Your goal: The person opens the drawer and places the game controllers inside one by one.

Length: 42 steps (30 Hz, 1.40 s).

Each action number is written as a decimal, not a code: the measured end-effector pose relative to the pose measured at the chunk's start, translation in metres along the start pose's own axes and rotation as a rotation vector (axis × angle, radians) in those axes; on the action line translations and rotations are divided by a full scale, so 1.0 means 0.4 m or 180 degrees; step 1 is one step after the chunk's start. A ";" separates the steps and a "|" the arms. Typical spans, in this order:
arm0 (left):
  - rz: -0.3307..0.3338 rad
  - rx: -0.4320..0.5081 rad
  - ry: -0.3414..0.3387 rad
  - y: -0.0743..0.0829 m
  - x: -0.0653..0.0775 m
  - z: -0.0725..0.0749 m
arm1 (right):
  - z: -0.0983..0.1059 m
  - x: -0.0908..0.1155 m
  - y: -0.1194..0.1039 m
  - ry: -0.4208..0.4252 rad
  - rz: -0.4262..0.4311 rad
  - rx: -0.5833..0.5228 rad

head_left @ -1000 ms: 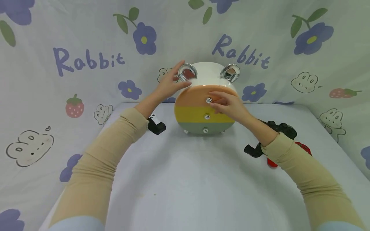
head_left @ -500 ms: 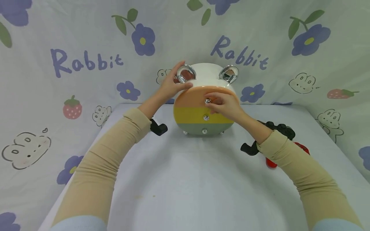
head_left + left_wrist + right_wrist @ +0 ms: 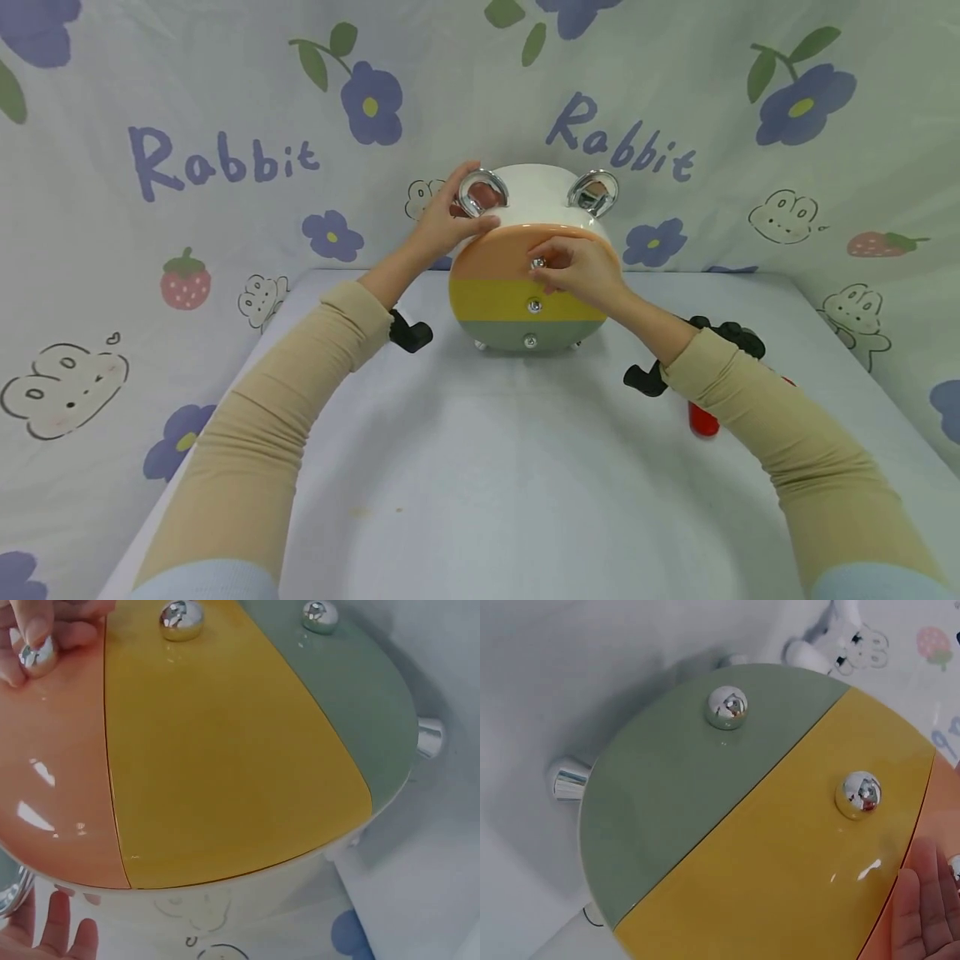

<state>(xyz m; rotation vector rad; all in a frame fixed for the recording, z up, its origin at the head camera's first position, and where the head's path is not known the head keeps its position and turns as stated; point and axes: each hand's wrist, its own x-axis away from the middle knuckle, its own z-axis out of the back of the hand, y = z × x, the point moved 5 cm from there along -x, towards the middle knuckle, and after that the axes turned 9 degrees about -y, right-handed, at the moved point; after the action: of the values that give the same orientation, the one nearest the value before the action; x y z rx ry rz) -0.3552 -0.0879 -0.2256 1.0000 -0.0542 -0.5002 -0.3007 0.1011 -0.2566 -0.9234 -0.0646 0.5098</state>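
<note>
A small rounded chest with a white body, chrome ear-like rings and three drawers stands at the back of the table: orange (image 3: 487,254) on top, yellow (image 3: 232,742) in the middle, green (image 3: 675,765) below. Each front carries a round chrome knob. My right hand (image 3: 588,271) pinches the top drawer's knob (image 3: 538,262) between thumb and index finger. The left hand (image 3: 438,221) rests at the chest's upper left beside the chrome ear (image 3: 483,193), thumb at the front edge and fingers spread behind the ear. All three drawers look closed.
Beyond the right forearm lie a black lumpy object (image 3: 738,337) and a red object (image 3: 703,419), both partly covered by the arm. A fabric backdrop (image 3: 450,75) printed with flowers and rabbits hangs behind the table (image 3: 510,483).
My right hand has moved slightly left, and its fingers have closed in on the top knob. The left hand has stayed beside the ear.
</note>
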 end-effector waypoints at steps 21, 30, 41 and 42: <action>-0.0146 -0.0111 -0.0024 0.004 -0.003 -0.003 | 0.002 0.026 -0.010 -0.0074 0.0046 0.0161; -0.0085 -0.0132 -0.0039 0.004 0.001 -0.008 | -0.005 0.056 -0.019 -0.0012 0.0025 0.0127; -0.0093 -0.0117 -0.0038 0.003 0.003 -0.008 | -0.016 0.100 -0.041 -0.0055 0.0114 0.0108; -0.0086 -0.0117 -0.0038 0.003 0.003 -0.007 | -0.017 0.104 -0.043 -0.0050 0.0127 0.0119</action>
<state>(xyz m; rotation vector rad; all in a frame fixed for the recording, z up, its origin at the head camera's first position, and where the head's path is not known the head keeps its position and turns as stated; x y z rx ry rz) -0.3530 -0.0857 -0.2265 0.9627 -0.0420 -0.5303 -0.2555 0.1061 -0.2542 -0.8857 -0.0508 0.5534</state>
